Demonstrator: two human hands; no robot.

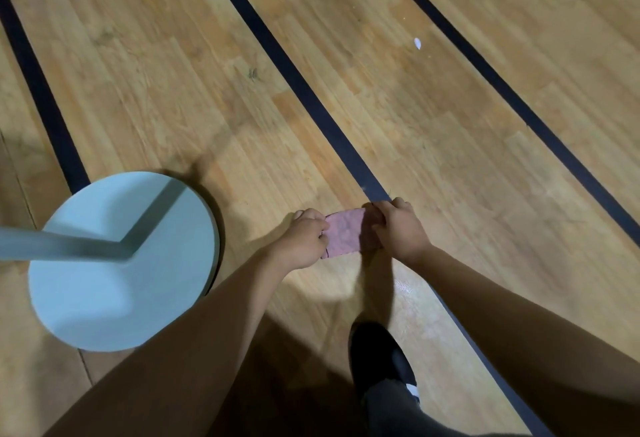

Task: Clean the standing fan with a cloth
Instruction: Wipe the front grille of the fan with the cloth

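Note:
A small pink cloth (343,234) is stretched between my two hands above the wooden floor. My left hand (304,239) grips its left edge and my right hand (398,225) grips its right edge. The standing fan's round pale blue base (104,298) sits on the floor at lower left, apart from both hands. Its grey pole (52,246) runs out of the left edge of the view, blurred. The fan's head is out of view.
Wooden floor (450,125) with dark diagonal lines (311,97). A small white speck (418,42) lies far ahead. My black shoe (377,357) stands below the hands.

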